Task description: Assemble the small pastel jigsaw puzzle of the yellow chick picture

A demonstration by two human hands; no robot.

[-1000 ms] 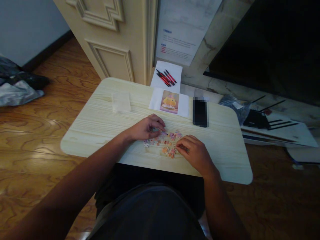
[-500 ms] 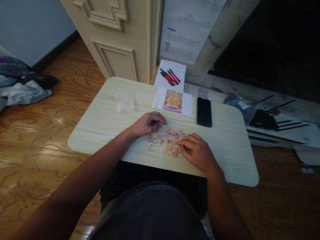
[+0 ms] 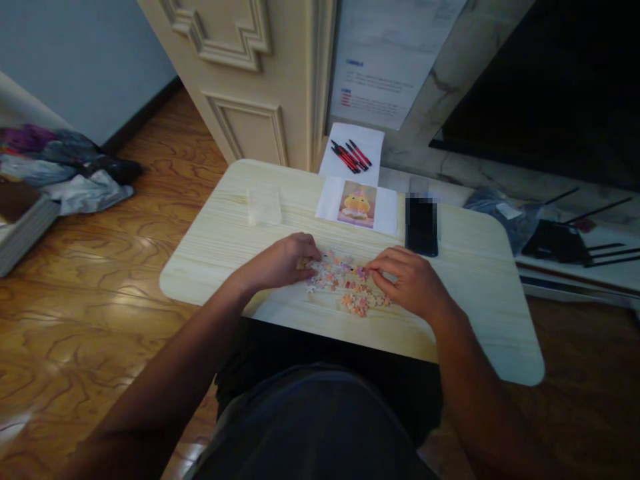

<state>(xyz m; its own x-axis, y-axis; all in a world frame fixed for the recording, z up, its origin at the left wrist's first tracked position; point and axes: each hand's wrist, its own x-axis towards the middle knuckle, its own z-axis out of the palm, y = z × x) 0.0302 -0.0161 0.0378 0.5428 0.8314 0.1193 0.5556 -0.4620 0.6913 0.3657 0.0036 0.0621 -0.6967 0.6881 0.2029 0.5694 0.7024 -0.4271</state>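
Note:
A loose heap of small pastel jigsaw pieces (image 3: 345, 283) lies near the front middle of a pale wooden table (image 3: 475, 293). My left hand (image 3: 283, 261) rests palm down at the heap's left edge, fingers curled onto the nearest pieces. My right hand (image 3: 407, 280) lies on the heap's right side, fingertips pinched over pieces near the top. Whether either hand grips a piece is hidden by the fingers. A reference picture (image 3: 357, 204) of a yellow chick lies on white paper behind the heap.
A black phone (image 3: 421, 225) lies right of the picture. A clear plastic bag (image 3: 264, 205) lies at the back left. Red and black pens (image 3: 351, 155) rest on paper beyond the table. Clothes (image 3: 70, 170) are piled on the floor at left, a router (image 3: 560, 241) at right.
My right hand has moved up from the heap's lower right to its upper right. The left hand stays at the left edge. The view has shifted, so the table sits further right.

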